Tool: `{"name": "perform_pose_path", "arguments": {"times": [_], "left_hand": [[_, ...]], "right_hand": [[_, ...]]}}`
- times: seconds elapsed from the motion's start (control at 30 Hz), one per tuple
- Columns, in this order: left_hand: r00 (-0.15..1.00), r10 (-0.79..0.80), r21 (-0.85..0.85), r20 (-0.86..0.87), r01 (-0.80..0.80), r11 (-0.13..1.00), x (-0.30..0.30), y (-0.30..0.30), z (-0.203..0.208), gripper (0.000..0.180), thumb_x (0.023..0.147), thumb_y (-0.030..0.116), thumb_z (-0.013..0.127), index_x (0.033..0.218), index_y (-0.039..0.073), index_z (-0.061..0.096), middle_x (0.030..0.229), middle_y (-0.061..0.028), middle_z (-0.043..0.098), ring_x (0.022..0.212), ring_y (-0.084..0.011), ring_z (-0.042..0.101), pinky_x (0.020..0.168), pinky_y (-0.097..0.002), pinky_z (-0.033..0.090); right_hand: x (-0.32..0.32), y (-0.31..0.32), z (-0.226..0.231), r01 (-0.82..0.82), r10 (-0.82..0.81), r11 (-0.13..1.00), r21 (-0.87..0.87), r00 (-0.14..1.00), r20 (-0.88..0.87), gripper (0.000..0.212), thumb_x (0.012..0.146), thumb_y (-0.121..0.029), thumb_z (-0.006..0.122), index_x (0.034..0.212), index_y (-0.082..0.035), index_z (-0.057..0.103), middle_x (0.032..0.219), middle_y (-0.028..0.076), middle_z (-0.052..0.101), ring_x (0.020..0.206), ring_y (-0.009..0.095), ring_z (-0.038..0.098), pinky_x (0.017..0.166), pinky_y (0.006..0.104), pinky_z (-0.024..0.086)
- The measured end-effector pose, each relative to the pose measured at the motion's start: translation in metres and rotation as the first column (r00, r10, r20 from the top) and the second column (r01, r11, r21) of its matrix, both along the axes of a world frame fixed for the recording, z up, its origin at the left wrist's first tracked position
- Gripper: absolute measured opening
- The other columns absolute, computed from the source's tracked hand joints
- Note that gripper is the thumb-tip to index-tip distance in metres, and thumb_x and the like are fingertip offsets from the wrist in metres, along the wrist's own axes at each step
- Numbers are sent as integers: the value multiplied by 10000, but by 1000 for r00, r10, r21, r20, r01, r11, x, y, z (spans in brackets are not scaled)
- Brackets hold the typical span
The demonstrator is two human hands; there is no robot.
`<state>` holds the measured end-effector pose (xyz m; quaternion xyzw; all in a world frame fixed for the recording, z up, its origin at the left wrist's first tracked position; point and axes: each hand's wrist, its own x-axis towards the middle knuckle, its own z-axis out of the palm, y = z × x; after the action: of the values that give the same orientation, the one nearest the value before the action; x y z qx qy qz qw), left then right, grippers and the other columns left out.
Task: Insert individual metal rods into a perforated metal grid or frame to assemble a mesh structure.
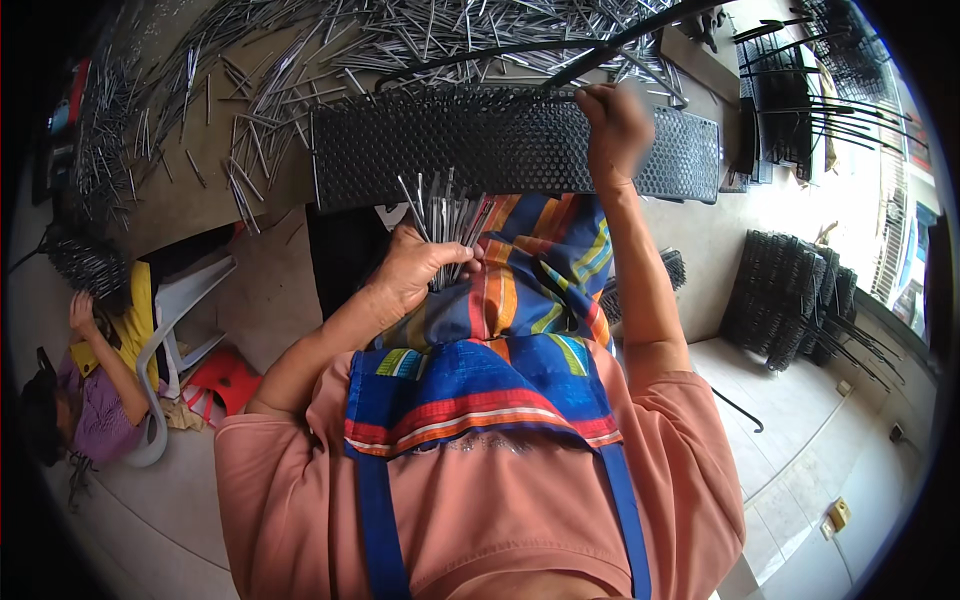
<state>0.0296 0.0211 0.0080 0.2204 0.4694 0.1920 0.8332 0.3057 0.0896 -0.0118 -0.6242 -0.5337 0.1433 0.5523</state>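
A bundle of thin grey sticks is clasped in my left hand, just above my striped apron. The sticks fan out upward, towards the near edge of a black tray-like panel dotted with rows of round holes. Over the right part of that panel is my right hand, partly blurred. Its thumb and fingers are pinched together at the panel's far edge, close to a black metal bar. Whatever lies between those fingertips is too small to make out.
Loose sticks cover much of the table beyond the panel. Stacked black racks with long rods stand at the far right, and dark bundles on the floor. At the left sits another person near a red stool.
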Motion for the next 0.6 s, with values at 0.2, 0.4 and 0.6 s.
{"name": "perform_pose_path", "arguments": {"times": [0.2, 0.4, 0.6], "left_hand": [[995, 101, 10, -16, -101, 995, 3, 5, 1, 160, 804, -75, 607, 947, -19, 653, 839, -138, 707, 691, -193, 694, 588, -293, 563], [977, 211, -15, 30, -211, 977, 4, 13, -10, 134, 786, -78, 613, 900, -28, 664, 818, -143, 708, 690, -212, 701, 590, -306, 568], [967, 234, 37, 97, -238, 971, 4, 22, -3, 201, 737, -118, 629, 917, -41, 674, 822, -134, 708, 693, -234, 702, 615, -347, 593]], "right_hand": [[-12, 5, 2, 93, -43, 979, -182, 964, 261, 87, 785, -75, 742, 867, -47, 732, 778, 71, 667, 660, 154, 642, 605, 264, 474], [-13, -4, -6, 205, -25, 948, -244, 810, 585, 126, 853, -192, 686, 926, -103, 737, 806, 89, 661, 660, 263, 649, 588, 353, 481], [-61, -38, 25, -265, 98, 742, -615, 952, -291, 152, 809, -136, 708, 779, 7, 669, 662, 31, 609, 619, 143, 575, 574, 325, 449]]}}
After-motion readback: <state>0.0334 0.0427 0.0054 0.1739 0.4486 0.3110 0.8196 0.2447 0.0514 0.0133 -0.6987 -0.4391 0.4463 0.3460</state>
